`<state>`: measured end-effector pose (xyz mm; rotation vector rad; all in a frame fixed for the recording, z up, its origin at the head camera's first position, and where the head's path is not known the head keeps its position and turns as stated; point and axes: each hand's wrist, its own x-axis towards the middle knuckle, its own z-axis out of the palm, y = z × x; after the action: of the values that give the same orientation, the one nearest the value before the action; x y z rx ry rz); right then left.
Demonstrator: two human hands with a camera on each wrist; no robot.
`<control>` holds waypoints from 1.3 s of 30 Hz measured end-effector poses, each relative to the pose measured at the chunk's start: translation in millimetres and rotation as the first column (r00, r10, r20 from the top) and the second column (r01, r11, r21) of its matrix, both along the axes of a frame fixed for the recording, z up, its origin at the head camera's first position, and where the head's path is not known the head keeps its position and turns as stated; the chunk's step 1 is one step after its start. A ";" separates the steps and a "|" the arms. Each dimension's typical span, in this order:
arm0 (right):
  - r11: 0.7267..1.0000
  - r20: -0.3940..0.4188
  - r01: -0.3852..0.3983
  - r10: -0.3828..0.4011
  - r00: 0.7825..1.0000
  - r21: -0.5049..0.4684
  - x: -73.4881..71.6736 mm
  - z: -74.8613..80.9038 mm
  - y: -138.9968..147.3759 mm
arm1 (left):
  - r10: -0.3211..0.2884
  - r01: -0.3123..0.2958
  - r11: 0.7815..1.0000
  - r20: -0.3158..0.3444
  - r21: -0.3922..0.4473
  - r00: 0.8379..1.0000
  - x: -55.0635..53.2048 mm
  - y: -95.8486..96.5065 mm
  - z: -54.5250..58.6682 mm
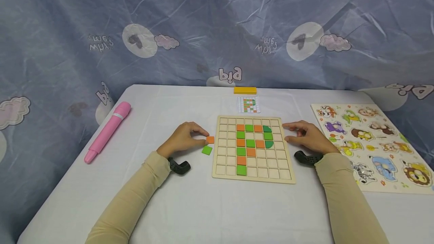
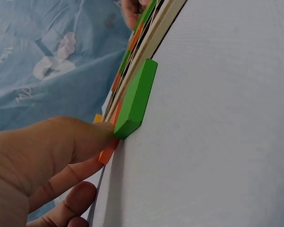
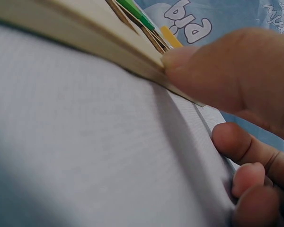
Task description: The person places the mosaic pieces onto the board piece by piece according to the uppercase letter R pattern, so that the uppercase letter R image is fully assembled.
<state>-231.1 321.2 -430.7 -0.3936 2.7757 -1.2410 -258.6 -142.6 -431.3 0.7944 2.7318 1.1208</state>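
Note:
A wooden grid board [image 1: 268, 165] lies flat, with orange and green square tiles and dark green rounded pieces set in its cells. Left of it, my left hand [image 1: 184, 137] pinches an orange square tile [image 1: 210, 139] between thumb and index finger; the left wrist view shows the orange tile [image 2: 107, 153] partly hidden behind the thumb. A loose green tile [image 1: 207, 150] rests on the cloth close by, nearer to me. My right hand [image 1: 310, 136] is at the board's right edge, thumb touching the rim [image 3: 142, 59], other fingers loosely bent and holding nothing.
Behind the board lie a small pattern card [image 1: 248, 105] and a yellow block [image 1: 245, 90]. A pink stick-shaped object [image 1: 108, 131] lies at the left of the white-covered table [image 1: 203, 210]. An animal picture board [image 1: 373, 142] lies at the right, beside the right forearm.

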 end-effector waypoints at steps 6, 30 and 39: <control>1.000 -0.009 -0.003 0.003 1.000 0.000 -0.9 -0.6 0.9 | -0.010 0.010 1.000 0.006 -0.006 1.000 -0.6 -0.1 -0.7; 1.000 0.002 -0.005 0.005 1.000 -0.017 0.1 0.0 0.5 | 0.004 -0.004 1.000 -0.062 0.002 0.998 1.7 4.2 -2.6; 1.000 0.000 0.001 -0.001 1.000 -0.021 -0.4 -1.4 0.9 | 0.088 -0.087 0.996 -0.061 0.016 0.994 4.5 5.3 -3.1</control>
<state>-231.5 322.0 -432.1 -0.3940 2.7655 -1.2720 -254.1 -137.3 -434.4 0.7289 2.8386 1.1512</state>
